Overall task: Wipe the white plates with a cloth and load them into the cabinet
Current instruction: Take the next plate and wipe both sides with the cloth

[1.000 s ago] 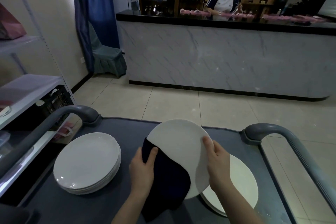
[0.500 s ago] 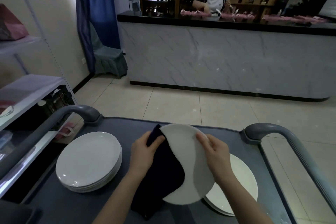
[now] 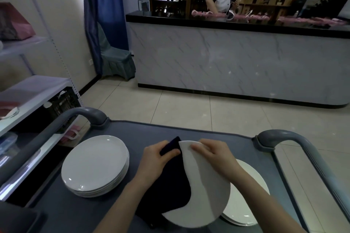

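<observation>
I hold a white plate (image 3: 208, 195) tilted over the grey cart top (image 3: 144, 132). My right hand (image 3: 214, 155) grips its far rim. My left hand (image 3: 157, 159) holds a dark cloth (image 3: 170, 193) against the plate's left side, thumb on the cloth near the top edge. The cloth hangs over the plate's lower left. A stack of several white plates (image 3: 94, 162) sits on the cart to the left. Another small stack of white plates (image 3: 248, 204) lies under the held plate at the right.
The cart has curved grey handles at the left (image 3: 87, 115) and right (image 3: 280, 136). A white shelf unit (image 3: 28, 91) stands close on the left. Tiled floor leads to a marble-fronted counter (image 3: 236, 58), where a person (image 3: 221, 0) stands behind it.
My left hand slid the cloth up the plate from its lower left to the top edge. My right hand moved along the rim to the top, and the plate tipped flatter.
</observation>
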Demonstrator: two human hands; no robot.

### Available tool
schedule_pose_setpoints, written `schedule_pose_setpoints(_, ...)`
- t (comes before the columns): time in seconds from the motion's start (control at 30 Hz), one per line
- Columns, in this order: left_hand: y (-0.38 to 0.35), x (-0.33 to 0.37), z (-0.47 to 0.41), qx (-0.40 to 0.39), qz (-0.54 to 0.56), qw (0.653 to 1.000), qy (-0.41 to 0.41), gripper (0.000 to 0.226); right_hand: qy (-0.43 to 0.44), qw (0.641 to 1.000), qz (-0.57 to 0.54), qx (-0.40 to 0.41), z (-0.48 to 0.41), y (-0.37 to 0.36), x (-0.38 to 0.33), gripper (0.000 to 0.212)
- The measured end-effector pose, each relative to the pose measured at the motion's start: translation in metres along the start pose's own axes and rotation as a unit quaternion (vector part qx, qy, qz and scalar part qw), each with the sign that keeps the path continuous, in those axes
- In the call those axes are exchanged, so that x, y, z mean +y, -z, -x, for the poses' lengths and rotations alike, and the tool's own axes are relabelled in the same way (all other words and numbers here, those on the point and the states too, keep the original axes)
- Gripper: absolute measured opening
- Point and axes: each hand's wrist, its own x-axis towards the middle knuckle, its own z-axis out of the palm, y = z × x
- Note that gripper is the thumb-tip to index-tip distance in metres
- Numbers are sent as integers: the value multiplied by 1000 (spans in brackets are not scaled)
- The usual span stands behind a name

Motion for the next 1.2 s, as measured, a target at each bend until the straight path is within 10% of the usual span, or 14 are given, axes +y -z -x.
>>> schedule_pose_setpoints(0.27, -19, -17, 28, 183, 180, 952, 166, 9, -181, 927, -228, 239, 18, -23, 12, 34)
schedule_pose_setpoints(0.6, 1, -8, -8, -85, -3, 996, -1, 20, -37, 998, -40, 41, 14, -13, 7, 29)
schedule_pose_setpoints(0.9, -33, -22, 19, 218, 236, 918, 232, 13, -228, 876, -261, 335, 19, -44, 3, 50)
schedule_pose_setpoints(1.2, 2, -18, 4, 53, 60, 994, 78, 15, -108, 989, -78, 62, 3, 2, 16, 14)
